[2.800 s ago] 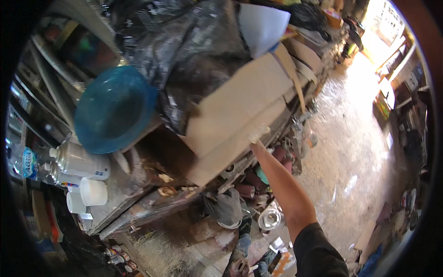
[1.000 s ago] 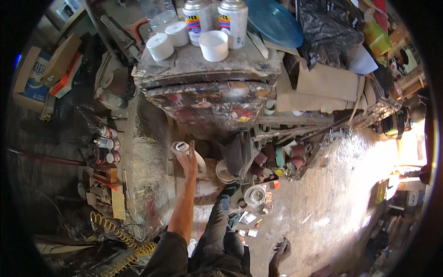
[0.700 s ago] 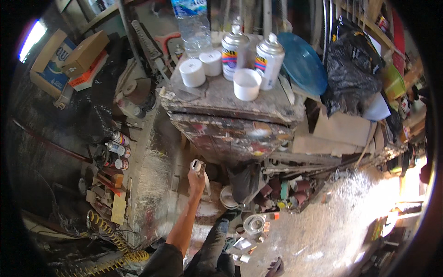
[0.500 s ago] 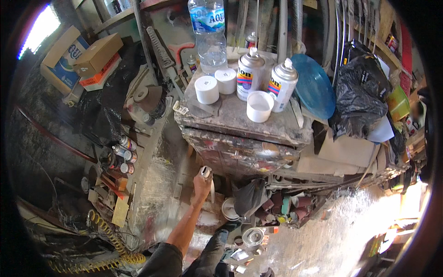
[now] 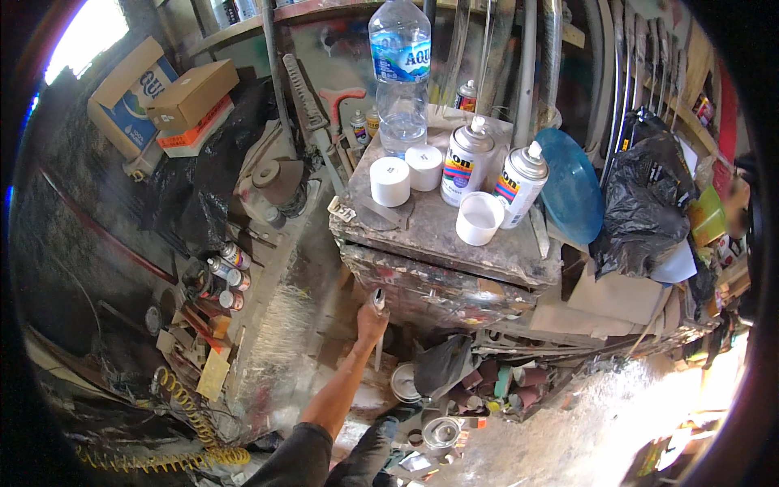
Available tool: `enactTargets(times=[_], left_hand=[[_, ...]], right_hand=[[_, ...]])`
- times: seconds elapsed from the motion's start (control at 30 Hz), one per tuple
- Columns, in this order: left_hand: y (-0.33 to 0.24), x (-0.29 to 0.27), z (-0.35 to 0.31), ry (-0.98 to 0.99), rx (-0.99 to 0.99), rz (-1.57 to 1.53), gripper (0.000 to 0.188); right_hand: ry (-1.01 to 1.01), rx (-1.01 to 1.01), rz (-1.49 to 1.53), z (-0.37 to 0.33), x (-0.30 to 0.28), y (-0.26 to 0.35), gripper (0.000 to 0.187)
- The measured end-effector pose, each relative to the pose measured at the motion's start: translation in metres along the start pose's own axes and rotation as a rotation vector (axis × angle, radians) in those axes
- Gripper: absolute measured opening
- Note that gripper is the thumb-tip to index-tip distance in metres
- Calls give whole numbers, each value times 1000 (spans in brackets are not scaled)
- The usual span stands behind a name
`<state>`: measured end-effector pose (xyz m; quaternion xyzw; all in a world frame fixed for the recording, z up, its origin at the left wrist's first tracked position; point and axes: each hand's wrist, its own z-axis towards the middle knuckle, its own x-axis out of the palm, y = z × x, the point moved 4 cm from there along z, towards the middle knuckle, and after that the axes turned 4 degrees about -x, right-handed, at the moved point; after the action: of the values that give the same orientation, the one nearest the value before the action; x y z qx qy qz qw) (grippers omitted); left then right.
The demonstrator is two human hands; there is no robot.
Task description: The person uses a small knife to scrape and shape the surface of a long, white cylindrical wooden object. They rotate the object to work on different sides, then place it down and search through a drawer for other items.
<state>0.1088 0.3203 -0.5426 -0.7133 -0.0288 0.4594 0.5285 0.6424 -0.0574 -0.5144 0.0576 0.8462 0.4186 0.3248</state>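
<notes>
My left hand (image 5: pixel 372 325) is closed round a small whitish piece with a dark slot (image 5: pixel 378 299), whose kind I cannot make out. A pale narrow strip (image 5: pixel 379 354) shows just below the fist; whether it belongs to the held piece is unclear. The fist is in front of a worn, paint-stained cabinet (image 5: pixel 389 280), below its top. On that top stand two spray cans (image 5: pixel 468 162) (image 5: pixel 520 188), two white caps (image 5: pixel 390 182) (image 5: pixel 424 168), an upturned white cap (image 5: pixel 479 219) and a clear water bottle (image 5: pixel 402 97). My right hand is out of view.
A blue round dish (image 5: pixel 568 187) leans beside the cabinet, near a black plastic bag (image 5: pixel 645 203). Cardboard boxes (image 5: pixel 193 93) and small cans (image 5: pixel 235 258) are on the left. A yellow coiled hose (image 5: pixel 191 410) lies lower left. Sandpaper rolls (image 5: pixel 527 376) lie low, near an open tin (image 5: pixel 441 433).
The whole view has shifted, so the cabinet and the things on it sit lower and further right. My left hand stays closed, in front of the cabinet.
</notes>
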Motion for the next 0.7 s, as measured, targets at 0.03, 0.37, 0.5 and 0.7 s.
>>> enactTargets(times=[0.03, 0.37, 0.5, 0.7], left_hand=[[-2, -2, -2, -7, 16, -10, 44], [-44, -51, -186, 159, 149, -181, 57], [-108, -74, -304, 1037, 278, -623, 60], [-205, -194, -386, 1190, 442, -675, 58]], right_hand=[[-20, 14, 33, -5, -3, 1, 44], [189, -510, -274, -18, 12, 120, 39], [376, -917, 42, -50, 23, 224, 23], [657, -1108, 4, -166, -6, 347, 21]])
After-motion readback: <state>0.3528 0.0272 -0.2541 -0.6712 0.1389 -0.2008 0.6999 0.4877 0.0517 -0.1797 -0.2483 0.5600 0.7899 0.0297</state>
